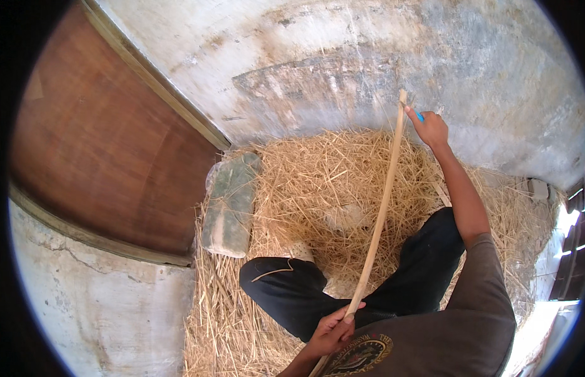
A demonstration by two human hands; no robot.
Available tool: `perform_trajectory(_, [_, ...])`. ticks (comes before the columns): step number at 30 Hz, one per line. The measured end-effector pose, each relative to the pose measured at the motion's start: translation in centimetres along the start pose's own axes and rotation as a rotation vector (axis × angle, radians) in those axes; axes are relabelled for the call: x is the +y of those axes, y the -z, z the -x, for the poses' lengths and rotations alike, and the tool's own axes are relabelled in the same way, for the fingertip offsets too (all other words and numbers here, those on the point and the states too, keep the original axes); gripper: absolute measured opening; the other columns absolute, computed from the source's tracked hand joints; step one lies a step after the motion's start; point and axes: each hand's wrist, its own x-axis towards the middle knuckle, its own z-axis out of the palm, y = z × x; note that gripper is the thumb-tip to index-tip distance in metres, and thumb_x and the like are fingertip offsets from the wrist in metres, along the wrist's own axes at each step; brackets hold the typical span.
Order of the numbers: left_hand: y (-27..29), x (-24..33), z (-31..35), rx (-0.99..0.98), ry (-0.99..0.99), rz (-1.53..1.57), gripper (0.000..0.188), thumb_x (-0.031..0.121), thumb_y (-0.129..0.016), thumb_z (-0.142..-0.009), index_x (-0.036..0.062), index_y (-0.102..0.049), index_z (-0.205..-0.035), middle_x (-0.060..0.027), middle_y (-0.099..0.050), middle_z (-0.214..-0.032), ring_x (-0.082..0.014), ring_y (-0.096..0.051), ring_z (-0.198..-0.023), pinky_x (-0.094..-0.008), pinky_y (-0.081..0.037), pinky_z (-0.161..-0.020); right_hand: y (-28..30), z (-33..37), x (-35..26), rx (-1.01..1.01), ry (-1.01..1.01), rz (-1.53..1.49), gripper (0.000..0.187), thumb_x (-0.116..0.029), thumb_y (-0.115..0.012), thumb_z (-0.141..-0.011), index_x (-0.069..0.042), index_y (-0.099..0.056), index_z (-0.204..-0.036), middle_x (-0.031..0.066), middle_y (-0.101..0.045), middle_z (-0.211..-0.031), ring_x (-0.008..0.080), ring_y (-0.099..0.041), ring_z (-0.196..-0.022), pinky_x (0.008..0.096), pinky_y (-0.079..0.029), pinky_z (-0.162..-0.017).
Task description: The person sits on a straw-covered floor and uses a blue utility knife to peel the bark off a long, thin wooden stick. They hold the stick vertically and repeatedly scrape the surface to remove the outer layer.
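Note:
A long, pale strip of bamboo or wood (pixel 381 210) slants up and away from my lap, bowed slightly along its length. My left hand (pixel 332 330) is closed round its near part, close to my shirt; the strip's tail passes below that hand. At the far tip, my right hand (pixel 429 127) grips a blue-handled knife (pixel 420 116), with the thumb laid against the strip. Most of the blade is hard to make out there. On my left knee lies a thin curled shaving (pixel 273 272).
Loose straw and shavings (pixel 317 169) cover the ground around my legs. A greyish stone block (pixel 232 207) lies to the left, near a brown door panel (pixel 110 144). The stained wall (pixel 305 75) rises behind the straw. A small grey block (pixel 539 188) sits far right.

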Motion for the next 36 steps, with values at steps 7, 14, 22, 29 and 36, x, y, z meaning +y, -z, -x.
perform_trajectory(7, [1.7,1.1,-1.7,-0.039,0.086,0.037,0.041,0.023,-0.036,-0.103,0.0016,-0.039,-0.138,0.0000,-0.045,-0.062,-0.0039,-0.039,-0.041,-0.0164,-0.035,-0.040,0.3,6.4,-5.6,-0.524,-0.109,-1.023,0.040,-0.043,-0.053,-0.095,-0.007,-0.054,-0.076,-0.0066,-0.029,-0.047,0.0058,-0.027,-0.039,0.0249,-0.023,-0.038])
perform_trajectory(14, [4.9,0.6,-8.2,0.022,0.012,-0.315,0.037,0.026,-0.038,-0.103,0.0022,-0.046,-0.130,-0.0021,-0.051,-0.066,-0.0072,-0.045,-0.046,-0.0205,-0.039,-0.043,-0.8,6.9,-7.4,-0.496,-0.165,-1.335,0.030,-0.033,-0.058,-0.094,-0.009,-0.052,-0.078,-0.0057,-0.034,-0.051,0.0060,-0.030,-0.039,0.0237,-0.026,-0.038])
perform_trajectory(22, [4.1,4.8,-8.5,0.110,-0.145,-0.284,0.032,0.023,-0.041,-0.102,0.0022,-0.047,-0.126,-0.0022,-0.050,-0.065,-0.0083,-0.046,-0.043,-0.0213,-0.040,-0.040,-1.1,9.0,-8.3,-0.077,0.420,-0.421,0.056,-0.060,-0.058,-0.085,-0.006,-0.055,-0.072,0.0002,-0.041,-0.049,0.0163,-0.041,-0.040,0.0345,-0.036,-0.043])
perform_trajectory(29, [2.5,8.6,-7.4,0.252,-0.234,-0.442,0.038,0.014,-0.044,-0.100,0.0036,-0.037,-0.136,-0.0004,-0.048,-0.065,-0.0056,-0.046,-0.043,-0.0202,-0.039,-0.040,0.8,17.8,-11.4,-0.362,0.877,-0.113,0.064,-0.070,-0.060,-0.074,-0.009,-0.057,-0.054,0.0083,-0.050,-0.045,0.0262,-0.050,-0.039,0.0387,-0.037,-0.040])
perform_trajectory(36, [-0.3,8.2,-6.4,0.244,-0.190,-0.390,0.037,0.009,-0.044,-0.099,0.0007,-0.039,-0.134,0.0012,-0.045,-0.057,-0.0049,-0.040,-0.039,-0.0201,-0.034,-0.038,0.4,17.1,-10.6,-0.283,0.869,-0.086,0.072,-0.079,-0.055,-0.069,-0.009,-0.058,-0.051,0.0082,-0.049,-0.043,0.0262,-0.052,-0.038,0.0377,-0.038,-0.038])
